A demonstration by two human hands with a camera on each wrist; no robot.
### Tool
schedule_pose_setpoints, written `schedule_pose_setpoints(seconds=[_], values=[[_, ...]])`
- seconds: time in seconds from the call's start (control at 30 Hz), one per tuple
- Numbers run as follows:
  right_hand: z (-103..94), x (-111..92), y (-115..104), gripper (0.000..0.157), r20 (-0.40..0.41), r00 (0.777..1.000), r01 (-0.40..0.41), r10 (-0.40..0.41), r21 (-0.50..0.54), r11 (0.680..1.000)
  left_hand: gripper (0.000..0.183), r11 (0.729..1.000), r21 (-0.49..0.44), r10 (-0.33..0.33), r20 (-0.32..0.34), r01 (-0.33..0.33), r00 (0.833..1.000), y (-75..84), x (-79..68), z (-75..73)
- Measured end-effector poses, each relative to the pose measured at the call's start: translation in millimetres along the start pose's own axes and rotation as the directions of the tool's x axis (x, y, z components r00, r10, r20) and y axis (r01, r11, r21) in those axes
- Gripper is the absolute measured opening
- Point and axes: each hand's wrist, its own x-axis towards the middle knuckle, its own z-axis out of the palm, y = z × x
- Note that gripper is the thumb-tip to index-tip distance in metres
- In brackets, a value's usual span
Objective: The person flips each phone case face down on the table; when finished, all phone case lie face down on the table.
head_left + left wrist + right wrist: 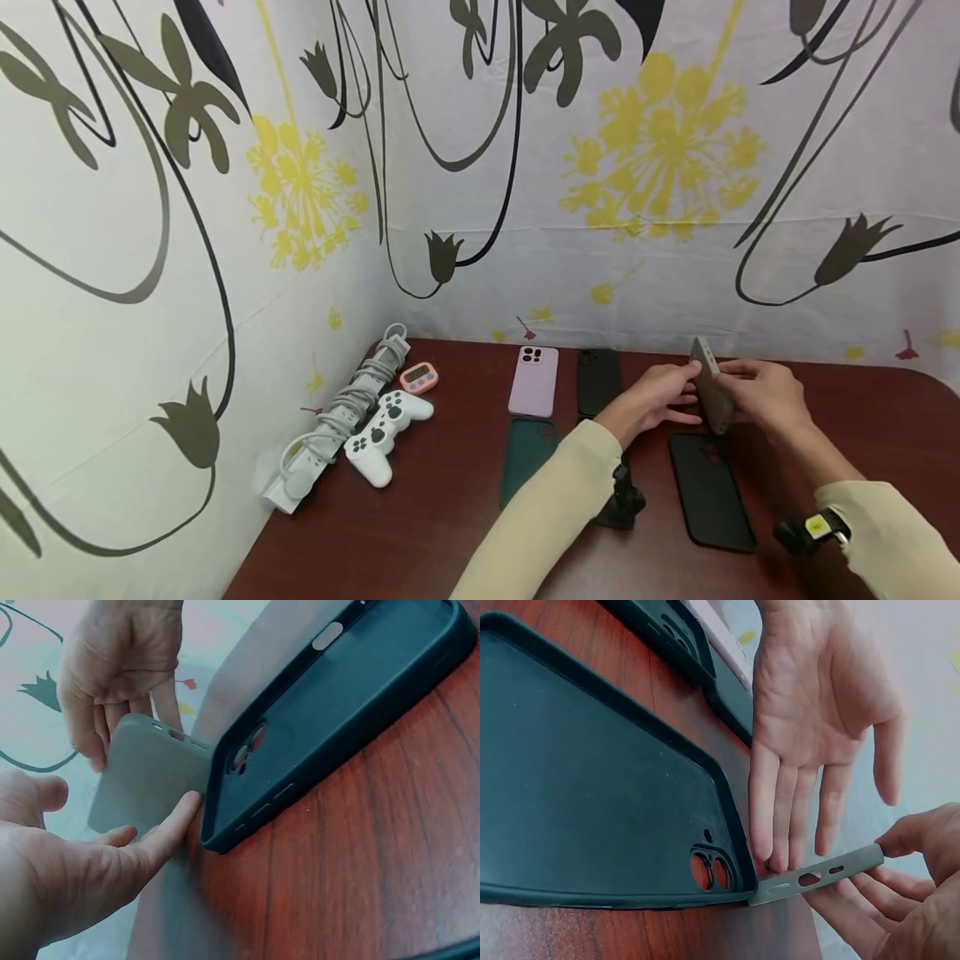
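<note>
A grey phone case [713, 393] stands on edge near the back of the table, its cut-out rim showing in the right wrist view. My right hand [772, 402] holds it from the right, thumb on one side and fingers on the other [907, 892]. On its left, my left hand [654, 402] has fairly straight fingers [787, 802] reaching toward the case; one fingertip appears to touch it in the left wrist view. Just in front lies a black phone case [711, 493], hollow side up, with camera cut-outs at its far end.
Left of my hands lie a lilac phone case [534, 385], a black case [597, 379], a teal case [525, 446] and another dark case [617, 523], partly under my left arm. Further left are a white game controller [382, 429], a pink timer [418, 378] and a cord-wrapped power strip [337, 425].
</note>
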Motion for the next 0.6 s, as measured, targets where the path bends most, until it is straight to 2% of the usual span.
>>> schedule_pose_setpoints(seconds=[0.17, 0.37, 0.6], values=[[-1.7, -3.8, 0.1, 0.067, -0.036, 0.999, -0.006, 0.006, -0.001, 1.0, 0.05, 0.998, -0.052, -0.021, 0.011, 0.022, 1.0, -2.9, 3.8, 3.3], [-1.2, -6.9, -3.3, 0.065, -0.067, 0.998, 0.005, -0.005, 0.002, 1.0, 0.045, 0.995, -0.094, -0.037, 0.005, 0.037, 0.999, -3.9, 7.0, 1.5], [-0.2, -9.9, -11.2, 0.063, -0.099, 0.994, 0.045, -0.046, -0.011, 0.999, 0.04, 0.997, -0.071, -0.029, -0.011, 0.028, 1.0, -3.5, 6.9, -0.6]])
